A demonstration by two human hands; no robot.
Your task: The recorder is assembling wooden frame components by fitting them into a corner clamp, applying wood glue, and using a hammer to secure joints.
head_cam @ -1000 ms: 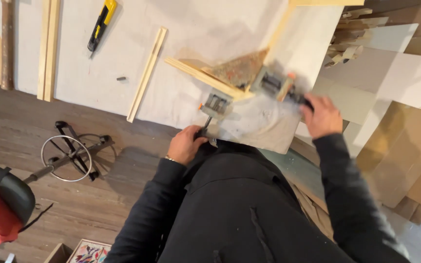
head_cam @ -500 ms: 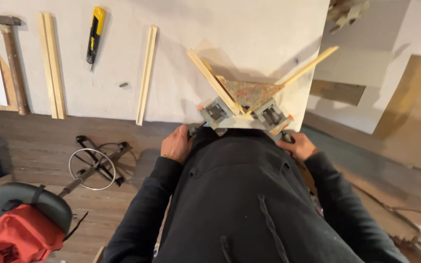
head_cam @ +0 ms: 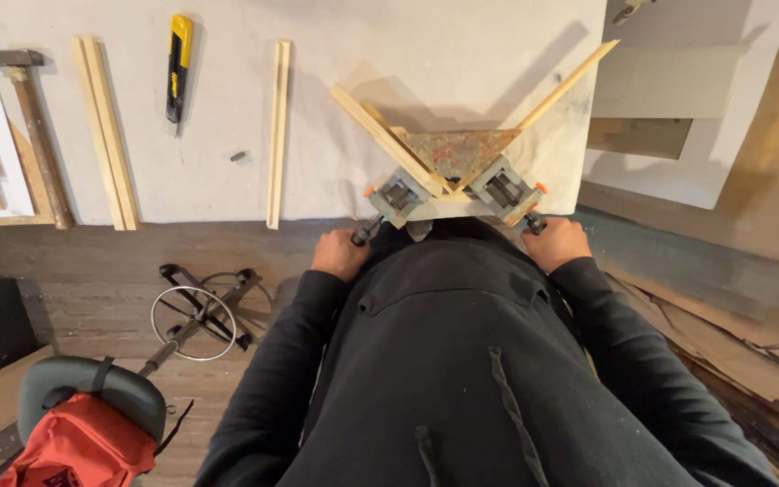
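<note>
A metal corner clamp (head_cam: 451,185) sits at the near edge of a white-covered table (head_cam: 335,117). It holds two wooden strips (head_cam: 388,137) that meet at a right angle and spread away in a V. My left hand (head_cam: 340,255) is closed around the clamp's left screw handle (head_cam: 365,231). At the clamp's right screw handle (head_cam: 534,222), my right hand (head_cam: 555,243) has the same closed grip. My black sleeves and torso fill the lower frame.
On the table lie a loose pair of wooden strips (head_cam: 278,126), a yellow utility knife (head_cam: 178,65), more strips (head_cam: 104,131) and a hammer (head_cam: 33,126). A wire wheel tool (head_cam: 196,316) and a red bag (head_cam: 83,446) sit on the dark floor at left; cardboard sheets (head_cam: 732,352) lie at right.
The clamp with its strips came down from a tilted, lifted pose to rest square at the table edge. Both hands moved onto the two screw handles.
</note>
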